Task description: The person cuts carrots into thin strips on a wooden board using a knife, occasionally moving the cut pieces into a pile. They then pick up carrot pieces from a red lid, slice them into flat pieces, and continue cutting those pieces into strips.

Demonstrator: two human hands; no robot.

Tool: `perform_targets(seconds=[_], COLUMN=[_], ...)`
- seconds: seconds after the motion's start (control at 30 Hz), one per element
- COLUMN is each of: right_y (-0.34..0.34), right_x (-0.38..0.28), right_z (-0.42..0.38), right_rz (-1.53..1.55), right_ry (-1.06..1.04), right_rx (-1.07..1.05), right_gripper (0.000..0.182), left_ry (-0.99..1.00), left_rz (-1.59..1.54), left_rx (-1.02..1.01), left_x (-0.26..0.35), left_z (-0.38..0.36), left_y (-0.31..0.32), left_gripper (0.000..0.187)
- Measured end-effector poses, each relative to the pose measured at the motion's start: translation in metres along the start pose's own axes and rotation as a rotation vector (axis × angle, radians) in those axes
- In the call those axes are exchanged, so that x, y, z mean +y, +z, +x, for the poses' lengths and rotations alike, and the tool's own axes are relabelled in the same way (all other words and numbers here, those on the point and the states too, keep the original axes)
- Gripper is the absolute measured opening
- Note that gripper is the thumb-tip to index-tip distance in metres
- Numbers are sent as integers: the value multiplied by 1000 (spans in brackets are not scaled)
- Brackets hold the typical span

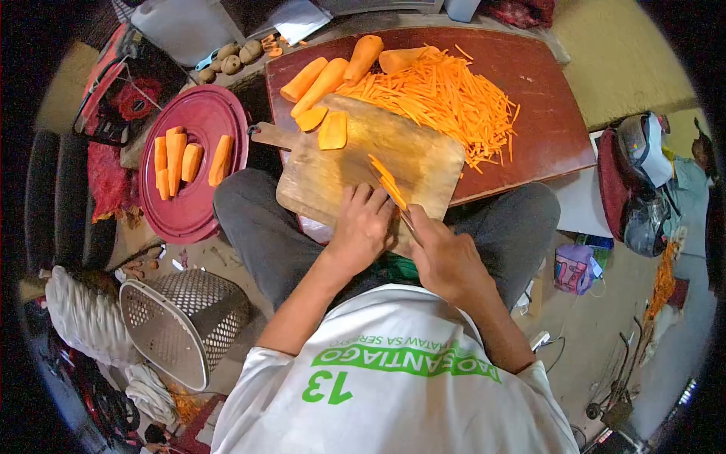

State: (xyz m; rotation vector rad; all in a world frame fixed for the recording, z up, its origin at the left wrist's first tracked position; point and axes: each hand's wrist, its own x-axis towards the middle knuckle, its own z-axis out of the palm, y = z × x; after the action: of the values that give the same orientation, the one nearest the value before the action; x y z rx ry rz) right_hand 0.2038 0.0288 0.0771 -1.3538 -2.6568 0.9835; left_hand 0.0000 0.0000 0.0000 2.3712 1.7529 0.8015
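Note:
A wooden cutting board (310,178) lies over the near edge of a red table (552,136). At the board's near edge my left hand (363,227) has its fingers bent and pressed together beside a few carrot strips (388,181); what they hold, if anything, is hidden. My right hand (450,257) is closed round a knife (409,221), whose blade is beside the strips. Two flat carrot slices (333,130) rest on the board's far left part. Behind the board is a large heap of carrot sticks (461,98), with several peeled carrots (321,87) to its left.
On the left, a round red lid (204,106) carries several peeled carrots. A perforated basket (208,303) leans below it. Potatoes (250,51) lie beyond the table's left corner. A purple bag (573,268) is on the floor at right.

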Motion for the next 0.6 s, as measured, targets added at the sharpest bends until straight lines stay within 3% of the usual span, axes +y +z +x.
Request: perform_targets(seconds=[0.07, 0.1, 0.27, 0.37, 0.6], right_y=[-3, -18, -18, -1, -13], right_x=[-4, -2, -6, 11, -1], right_z=[0, -26, -41, -23, -11], right_rz=[-3, -32, 12, 7, -1], right_ry=[0, 29, -21, -114, -39], right_rx=[12, -35, 60, 113, 49], right_gripper=[55, 54, 51, 54, 53], left_ry=[6, -16, 11, 8, 16], left_rz=[18, -55, -12, -23, -54], left_rx=[-2, -17, 13, 10, 26], left_x=[-1, 27, 19, 15, 8], left_z=[0, -4, 4, 4, 2], left_y=[-2, 4, -1, 4, 6], left_gripper=[49, 48, 44, 45, 45])
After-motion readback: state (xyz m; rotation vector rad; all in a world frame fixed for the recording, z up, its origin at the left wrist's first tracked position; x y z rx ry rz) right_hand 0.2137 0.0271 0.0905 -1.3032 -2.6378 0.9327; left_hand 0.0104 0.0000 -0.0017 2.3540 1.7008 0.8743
